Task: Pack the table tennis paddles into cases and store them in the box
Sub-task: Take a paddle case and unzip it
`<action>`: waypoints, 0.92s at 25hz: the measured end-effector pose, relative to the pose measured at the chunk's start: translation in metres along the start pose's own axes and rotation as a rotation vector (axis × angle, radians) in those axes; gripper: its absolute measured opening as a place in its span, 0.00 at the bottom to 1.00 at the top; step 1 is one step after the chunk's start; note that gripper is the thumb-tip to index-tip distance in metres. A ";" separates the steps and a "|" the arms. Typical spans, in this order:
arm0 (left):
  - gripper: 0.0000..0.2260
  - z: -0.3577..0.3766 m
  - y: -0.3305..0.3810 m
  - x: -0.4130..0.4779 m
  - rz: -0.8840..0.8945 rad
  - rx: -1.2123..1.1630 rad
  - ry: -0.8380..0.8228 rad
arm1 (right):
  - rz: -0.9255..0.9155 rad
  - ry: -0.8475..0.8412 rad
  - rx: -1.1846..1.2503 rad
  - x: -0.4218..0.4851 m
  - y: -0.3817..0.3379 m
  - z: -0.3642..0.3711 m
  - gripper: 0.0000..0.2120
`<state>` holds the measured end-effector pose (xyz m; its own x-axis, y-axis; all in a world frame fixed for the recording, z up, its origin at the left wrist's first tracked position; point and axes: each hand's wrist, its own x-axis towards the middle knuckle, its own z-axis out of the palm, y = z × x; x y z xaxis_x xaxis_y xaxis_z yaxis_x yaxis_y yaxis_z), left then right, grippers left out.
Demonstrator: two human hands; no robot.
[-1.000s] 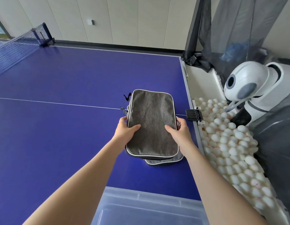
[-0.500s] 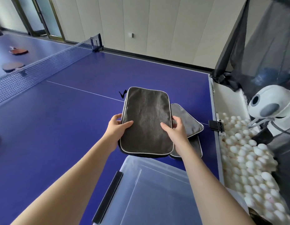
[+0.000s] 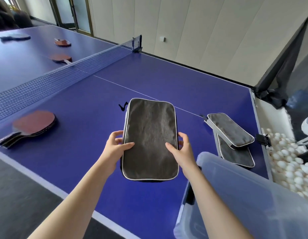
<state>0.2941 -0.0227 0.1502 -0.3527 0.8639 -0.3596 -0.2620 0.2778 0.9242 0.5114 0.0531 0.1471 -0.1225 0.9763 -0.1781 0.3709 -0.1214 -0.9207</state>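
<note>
Head view — left hand (image 3: 115, 149), right hand (image 3: 182, 151) grip grey case (image 3: 149, 133) over table (image 3: 77, 118).

place: indoor table tennis room | evidence: blue table (image 3: 167, 78) with net (image 3: 63, 75); paddles (image 3: 34, 125) lying on it; tray of white balls (image 3: 291, 163) by a ball machine (image 3: 307, 125); panelled wall (image 3: 201, 31)

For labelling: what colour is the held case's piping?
Light grey piping on a dark grey case; head view.

Person seen from above: left hand (image 3: 113, 150) and right hand (image 3: 184, 152), both bare, each continuing into a bare forearm, uncovered as far as the bottom edge of the view
</note>
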 end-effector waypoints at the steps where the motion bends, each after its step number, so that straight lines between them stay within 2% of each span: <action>1: 0.22 -0.023 -0.002 -0.005 -0.003 -0.004 0.004 | -0.005 -0.010 0.000 -0.012 -0.003 0.020 0.27; 7: 0.17 -0.142 -0.008 -0.026 0.013 -0.085 0.078 | -0.074 -0.032 -0.017 -0.075 -0.015 0.133 0.28; 14: 0.11 -0.177 -0.009 -0.017 0.145 -0.046 0.116 | -0.061 -0.048 0.027 -0.077 -0.012 0.172 0.24; 16: 0.13 -0.177 -0.006 -0.008 0.208 0.048 0.100 | -0.098 0.035 0.016 -0.062 -0.018 0.173 0.20; 19: 0.14 -0.170 0.003 0.013 0.300 0.316 0.084 | -0.265 0.173 -0.015 -0.032 -0.043 0.165 0.15; 21: 0.15 -0.161 0.012 0.031 0.326 0.498 0.073 | -0.378 0.206 -0.035 -0.009 -0.064 0.157 0.11; 23: 0.18 -0.151 0.019 0.046 0.329 0.602 0.032 | -0.415 0.184 -0.060 0.011 -0.080 0.148 0.08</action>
<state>0.1373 -0.0410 0.1322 -0.3573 0.9330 -0.0435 0.4045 0.1965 0.8932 0.3438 0.0466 0.1678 -0.1087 0.9563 0.2716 0.3786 0.2924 -0.8781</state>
